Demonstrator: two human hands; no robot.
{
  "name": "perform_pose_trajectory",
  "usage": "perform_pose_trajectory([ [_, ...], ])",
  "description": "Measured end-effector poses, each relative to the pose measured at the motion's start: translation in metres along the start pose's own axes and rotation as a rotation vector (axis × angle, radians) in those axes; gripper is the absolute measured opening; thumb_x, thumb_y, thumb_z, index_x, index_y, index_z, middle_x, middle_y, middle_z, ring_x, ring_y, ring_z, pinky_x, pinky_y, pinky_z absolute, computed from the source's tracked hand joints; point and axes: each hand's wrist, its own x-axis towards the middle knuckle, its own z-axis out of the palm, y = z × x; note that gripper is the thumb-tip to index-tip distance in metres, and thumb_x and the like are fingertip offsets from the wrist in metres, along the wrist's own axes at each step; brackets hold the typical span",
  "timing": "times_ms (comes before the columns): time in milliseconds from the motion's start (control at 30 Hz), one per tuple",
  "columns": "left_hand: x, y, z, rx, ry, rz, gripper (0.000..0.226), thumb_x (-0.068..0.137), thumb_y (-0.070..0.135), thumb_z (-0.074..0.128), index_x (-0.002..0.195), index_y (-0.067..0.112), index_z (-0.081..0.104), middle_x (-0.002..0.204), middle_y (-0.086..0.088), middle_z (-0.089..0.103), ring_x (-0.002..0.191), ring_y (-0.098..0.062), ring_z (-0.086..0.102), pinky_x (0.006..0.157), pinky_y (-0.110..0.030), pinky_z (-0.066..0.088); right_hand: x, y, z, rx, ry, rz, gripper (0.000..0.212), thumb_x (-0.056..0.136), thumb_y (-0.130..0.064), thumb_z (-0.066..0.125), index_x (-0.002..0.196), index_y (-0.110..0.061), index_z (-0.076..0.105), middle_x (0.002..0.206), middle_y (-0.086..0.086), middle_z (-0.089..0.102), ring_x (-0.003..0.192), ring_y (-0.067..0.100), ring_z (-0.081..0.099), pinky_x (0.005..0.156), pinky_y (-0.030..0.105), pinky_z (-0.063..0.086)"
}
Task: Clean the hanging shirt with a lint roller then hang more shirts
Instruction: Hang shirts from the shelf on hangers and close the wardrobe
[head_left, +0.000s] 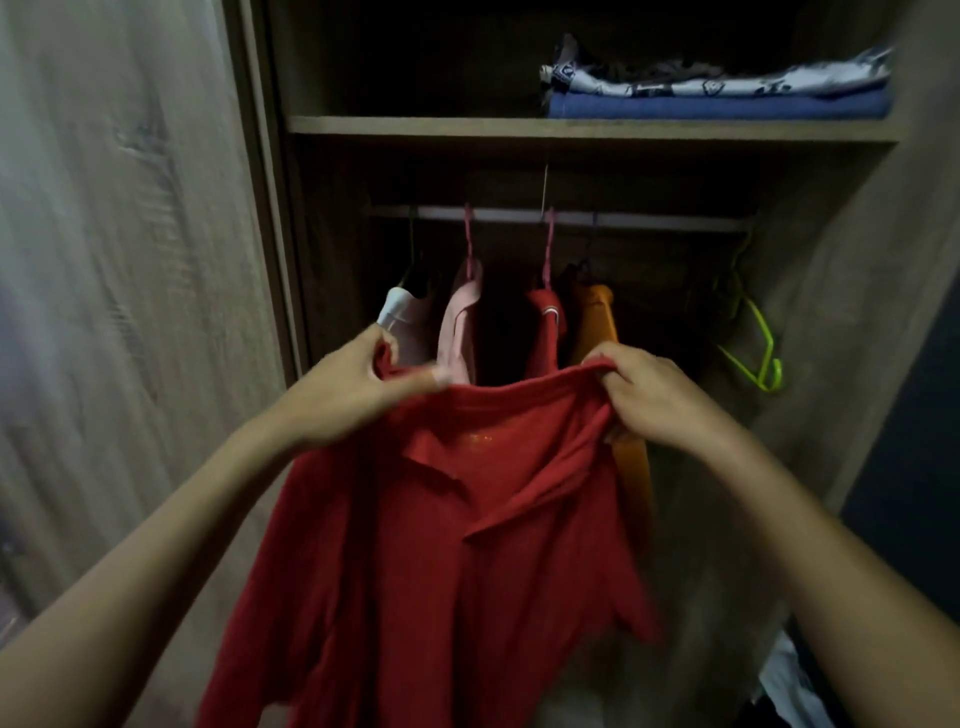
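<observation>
A red collared shirt (441, 545) hangs spread between my two hands in front of the open wardrobe. My left hand (348, 400) grips its upper left edge and my right hand (649, 400) grips its upper right edge. Behind it, on the rail (649, 222), hang a white shirt (402, 317), a pink shirt (460, 322), another red shirt (545, 322) and an orange shirt (597, 317). No lint roller is in sight.
Empty green hangers (753, 338) hang at the rail's right end. A shelf (519, 127) above holds folded clothes (717, 91). The wardrobe door (130, 260) stands at the left. White cloth (789, 686) lies at the lower right.
</observation>
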Motion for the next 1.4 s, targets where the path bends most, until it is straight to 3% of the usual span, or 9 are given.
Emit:
perform_pose_trajectory([
  [233,0.004,-0.02,0.007,0.401,0.238,0.163,0.016,0.077,0.038,0.067,0.086,0.025,0.064,0.078,-0.005,0.069,0.081,-0.032,0.066,0.067,-0.04,0.051,0.0,0.012,-0.01,-0.172,0.051,0.102,0.046,0.068,-0.002,0.044,0.092,-0.038,0.06,0.079,-0.004,0.072,0.05,0.013,0.068,0.063,0.035,0.06],
  [367,0.005,-0.025,0.017,0.505,0.279,0.239,0.024,0.075,0.016,0.062,0.094,0.02,0.076,0.09,-0.012,0.067,0.088,-0.033,0.062,0.078,-0.037,0.046,-0.005,0.014,-0.016,-0.124,0.045,0.131,0.049,0.067,0.003,0.041,0.087,-0.03,0.07,0.078,-0.001,0.073,0.043,0.013,0.066,0.043,0.018,0.052],
  [467,0.012,-0.019,0.016,0.217,0.03,0.132,0.015,0.082,0.017,0.068,0.087,0.028,0.076,0.074,0.006,0.072,0.073,-0.002,0.066,0.068,-0.024,0.051,-0.001,0.014,-0.017,-0.121,0.055,0.134,0.051,0.067,0.004,0.038,0.087,-0.028,0.072,0.068,0.007,0.072,0.044,0.014,0.067,0.044,0.022,0.054],
  [667,0.02,-0.003,0.026,-0.174,-0.457,0.146,0.018,0.086,0.028,0.067,0.1,0.018,0.071,0.099,-0.003,0.073,0.096,-0.013,0.069,0.09,-0.03,0.054,0.0,0.043,-0.014,-0.025,-0.008,0.245,0.052,0.075,0.011,0.033,0.079,-0.021,0.073,0.061,0.007,0.07,0.048,0.014,0.068,0.047,0.026,0.057],
  [833,0.033,0.019,0.044,0.076,0.026,0.28,0.023,0.09,0.04,0.06,0.09,0.021,0.073,0.064,0.01,0.064,0.063,0.004,0.06,0.06,-0.01,0.043,-0.007,0.064,-0.024,0.207,-0.216,0.265,0.041,0.087,0.011,0.052,0.069,-0.019,0.072,0.055,0.001,0.067,0.049,0.011,0.063,0.045,0.02,0.052],
  [933,0.036,0.043,0.058,0.084,0.146,0.334,0.023,0.093,0.034,0.056,0.082,0.017,0.066,0.06,0.008,0.055,0.062,-0.011,0.055,0.053,-0.018,0.034,-0.012,0.066,-0.04,0.211,-0.298,0.198,0.01,0.083,-0.023,0.073,0.08,-0.013,0.076,0.067,0.006,0.069,0.063,0.012,0.059,0.06,0.024,0.049],
  [1033,0.04,0.062,0.068,0.109,0.183,0.344,0.03,0.092,0.042,0.051,0.078,0.017,0.061,0.072,-0.002,0.06,0.081,-0.029,0.058,0.068,-0.036,0.041,-0.006,0.072,-0.044,0.063,0.025,0.174,0.035,0.074,-0.052,0.074,0.088,-0.02,0.078,0.072,-0.004,0.072,0.067,0.007,0.063,0.065,0.026,0.047],
  [1133,0.047,0.073,0.079,0.115,0.199,0.33,0.04,0.086,0.054,0.042,0.083,0.02,0.063,0.091,-0.007,0.067,0.093,-0.032,0.06,0.079,-0.042,0.049,0.013,0.074,-0.045,-0.23,0.462,0.132,0.04,0.08,-0.044,0.073,0.107,-0.015,0.074,0.107,0.004,0.072,0.1,0.018,0.065,0.086,0.029,0.048],
  [1400,0.052,0.072,0.091,0.117,0.153,0.243,0.028,0.09,0.044,0.05,0.083,0.021,0.066,0.069,0.007,0.061,0.083,-0.026,0.061,0.071,-0.037,0.046,0.069,0.087,-0.058,-0.372,0.514,0.477,0.044,0.09,-0.03,0.062,0.127,-0.009,0.054,0.141,0.016,0.041,0.125,0.034,0.044,0.1,0.046,0.044],
])
